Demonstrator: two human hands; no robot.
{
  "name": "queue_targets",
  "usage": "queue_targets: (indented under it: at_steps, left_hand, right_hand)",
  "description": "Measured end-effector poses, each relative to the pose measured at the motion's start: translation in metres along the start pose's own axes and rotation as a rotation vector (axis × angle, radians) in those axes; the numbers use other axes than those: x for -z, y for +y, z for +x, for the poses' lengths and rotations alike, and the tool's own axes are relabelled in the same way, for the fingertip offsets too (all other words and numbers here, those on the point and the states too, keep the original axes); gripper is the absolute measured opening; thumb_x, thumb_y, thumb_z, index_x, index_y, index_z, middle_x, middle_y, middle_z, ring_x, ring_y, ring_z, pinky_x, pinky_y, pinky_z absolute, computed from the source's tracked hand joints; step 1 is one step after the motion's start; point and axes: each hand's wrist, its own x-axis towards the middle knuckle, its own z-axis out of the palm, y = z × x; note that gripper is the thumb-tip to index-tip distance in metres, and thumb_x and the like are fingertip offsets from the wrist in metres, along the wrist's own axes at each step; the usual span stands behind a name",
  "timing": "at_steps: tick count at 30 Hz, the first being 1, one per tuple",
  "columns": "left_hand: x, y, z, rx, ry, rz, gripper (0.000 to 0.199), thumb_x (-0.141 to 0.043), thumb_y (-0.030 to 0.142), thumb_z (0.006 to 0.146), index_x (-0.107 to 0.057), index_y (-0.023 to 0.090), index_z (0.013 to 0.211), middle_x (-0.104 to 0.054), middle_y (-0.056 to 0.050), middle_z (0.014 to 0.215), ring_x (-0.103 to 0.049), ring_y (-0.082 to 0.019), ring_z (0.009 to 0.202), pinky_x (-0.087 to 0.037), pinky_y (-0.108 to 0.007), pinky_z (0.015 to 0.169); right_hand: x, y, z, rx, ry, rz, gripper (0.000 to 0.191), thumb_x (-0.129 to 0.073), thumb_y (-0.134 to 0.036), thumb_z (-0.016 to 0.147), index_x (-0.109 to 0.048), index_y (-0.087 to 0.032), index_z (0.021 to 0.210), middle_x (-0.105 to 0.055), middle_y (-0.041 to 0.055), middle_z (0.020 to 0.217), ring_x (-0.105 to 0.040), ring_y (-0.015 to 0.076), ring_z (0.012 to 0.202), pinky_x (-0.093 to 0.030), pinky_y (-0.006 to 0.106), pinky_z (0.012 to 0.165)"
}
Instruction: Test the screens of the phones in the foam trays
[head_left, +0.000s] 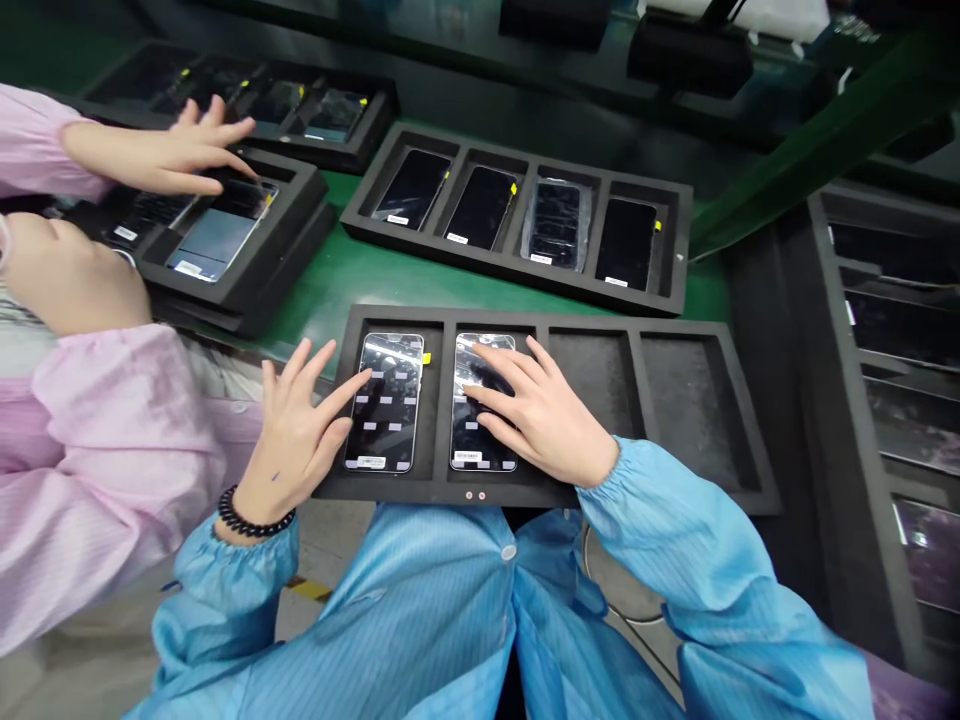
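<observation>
A black foam tray (592,490) lies in front of me, with two of its compartments holding phone screens. My left hand (304,425), fingers spread, has its index finger and thumb at the left edge of the leftmost phone screen (386,410). That screen is dark, dotted with small pale rectangles, and has a yellow tab at its upper right. Over the second phone screen (469,435) my right hand (540,405) is stretched out, its fingertips on or just above the glass. Part of this screen is hidden under the fingers. Neither hand grips anything.
Behind it, another foam tray (517,262) holds several dark screens on the green table (319,290). At left, a co-worker's hand (169,155) hovers over stacked trays (259,265). More screens sit in a rack (862,420) at right. A green post (810,140) slants overhead.
</observation>
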Motion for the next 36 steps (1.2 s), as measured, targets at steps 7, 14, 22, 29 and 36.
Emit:
queue_targets:
  at_steps: [7, 14, 22, 29, 36]
  left_hand:
    - [-0.003, 0.006, 0.011, -0.052, -0.027, 0.027, 0.051, -0.031, 0.043, 0.104, -0.056, 0.025, 0.144, -0.021, -0.011, 0.168, -0.011, -0.037, 0.158, -0.004, -0.069, 0.124]
    - [-0.007, 0.015, 0.031, -0.105, -0.077, 0.008, 0.053, -0.029, 0.046, 0.104, -0.058, 0.023, 0.142, -0.022, -0.014, 0.168, -0.012, -0.039, 0.157, -0.004, -0.072, 0.122]
    - [-0.011, 0.021, 0.063, -0.097, -0.108, 0.001, 0.055, -0.027, 0.052, 0.104, -0.049, 0.029, 0.149, -0.016, -0.008, 0.171, -0.009, -0.035, 0.158, -0.002, -0.070, 0.123]
    - [0.009, 0.017, 0.035, -0.027, 0.032, 0.003, 0.056, -0.020, 0.050, 0.105, -0.038, 0.033, 0.155, -0.008, 0.003, 0.172, -0.007, -0.035, 0.158, 0.003, -0.063, 0.127]
    - [-0.010, 0.018, 0.057, -0.056, -0.099, -0.013, 0.055, -0.025, 0.050, 0.104, -0.052, 0.029, 0.147, -0.015, -0.008, 0.171, -0.008, -0.038, 0.158, -0.001, -0.072, 0.122]
  right_hand:
    - [0.006, -0.002, -0.008, -0.042, -0.002, 0.017, 0.034, -0.046, -0.032, 0.103, -0.071, -0.020, 0.123, -0.050, 0.0157, 0.154, -0.052, 0.0294, 0.137, -0.031, 0.064, 0.121]
    - [0.009, 0.002, -0.007, -0.059, -0.001, -0.011, 0.037, -0.040, -0.034, 0.105, -0.072, -0.019, 0.118, -0.051, 0.0156, 0.153, -0.052, 0.0292, 0.137, -0.030, 0.064, 0.121]
    - [0.015, 0.003, -0.019, -0.108, 0.038, -0.022, 0.036, -0.043, -0.034, 0.105, -0.071, -0.020, 0.121, -0.051, 0.0148, 0.153, -0.052, 0.0292, 0.135, -0.030, 0.062, 0.121]
    - [0.012, 0.000, -0.046, -0.182, 0.040, -0.007, 0.034, -0.044, -0.032, 0.104, -0.071, -0.021, 0.120, -0.052, 0.0141, 0.152, -0.052, 0.0283, 0.135, -0.032, 0.062, 0.121]
    - [0.009, -0.001, -0.046, -0.182, 0.040, 0.007, 0.035, -0.043, -0.032, 0.104, -0.072, -0.020, 0.119, -0.052, 0.0150, 0.151, -0.052, 0.0283, 0.135, -0.033, 0.063, 0.120]
